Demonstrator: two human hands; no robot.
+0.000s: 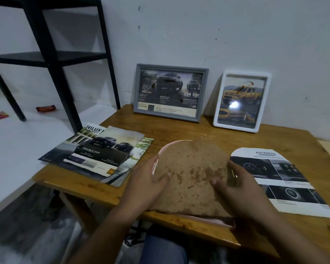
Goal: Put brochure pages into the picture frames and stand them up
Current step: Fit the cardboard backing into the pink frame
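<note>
Arched pink frame (191,180) face-down, stained brown backing up; both hands' fingers (161,177) open, flat on it.

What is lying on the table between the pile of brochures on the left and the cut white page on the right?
In the head view, an arch-shaped brown backing board on a pink frame, with both hands on it.

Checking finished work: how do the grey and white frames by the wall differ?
The grey rectangular frame stands landscape with a dark brochure page of dark trucks; the white rounded-corner frame stands portrait with a yellow truck page and shows a light glare. Both are filled and upright at the back of the wooden table.
</note>
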